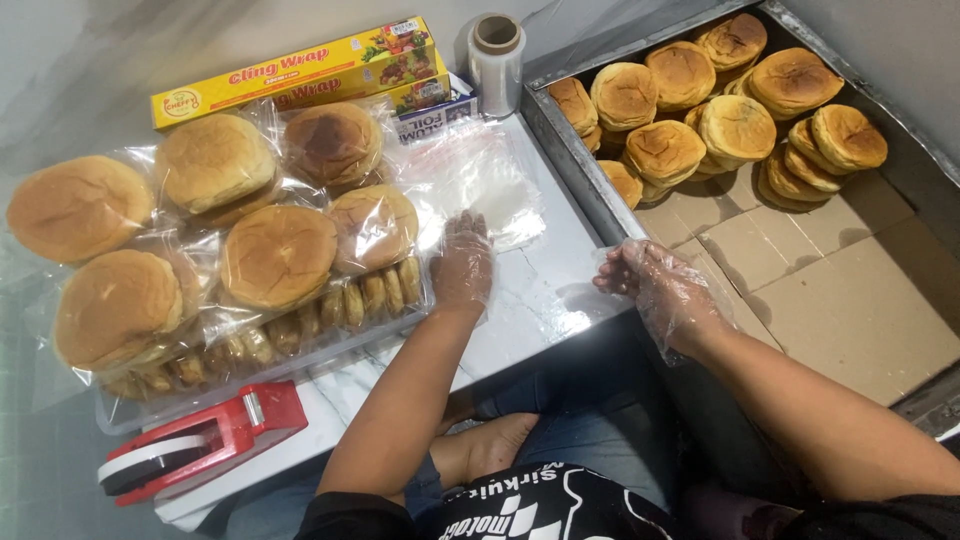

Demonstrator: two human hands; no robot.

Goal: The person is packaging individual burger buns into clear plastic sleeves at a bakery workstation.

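Gloved hands: L (462, 262) flat on marble slab (545, 290) | R (655, 285) crinkly glove, by tray rim (570, 150)

Left hand (463, 262) in a thin clear glove, palm down, fingers (470, 226) straight, close together and pointing to the far side; bare forearm rising from near centre, elbow bent. Right hand (655, 283) likewise gloved, loose film bunched about the wrist; fingers (612, 277) half curled and pointing left, nothing clasped between them. Right forearm bare, entering from the near right corner and angled up toward the left.
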